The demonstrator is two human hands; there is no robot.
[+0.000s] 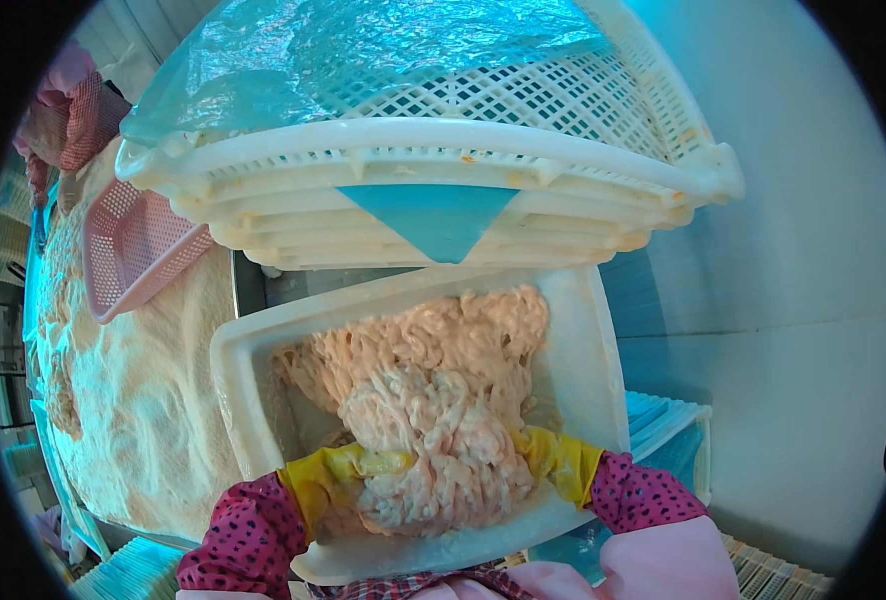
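A worker in yellow gloves scoops a heap of pale pink raw meat (428,440) out of a white tub (583,330) at a processing desk (143,400). The left hand (348,470), at 7 o'clock of the heap, and the right hand (548,460), at 4 o'clock, press in from both sides, each grip wrapped on the load with fingers buried in it, so how far they curl cannot be told. The meat sits in the near half of the tub, piled above the near rim, with more lying toward 12 o'clock inside. The mass looks soft and slick; held only at its flanks, the middle could sag and strands slide over the near rim onto the apron or floor. A stack of white crates (433,170) under blue film hangs just above at 12 o'clock, and a high lift could knock it. At 9 o'clock the desk is deep in breadcrumbs, a pink basket (138,245) resting on them; another person's sleeve (73,110) shows at 10 o'clock
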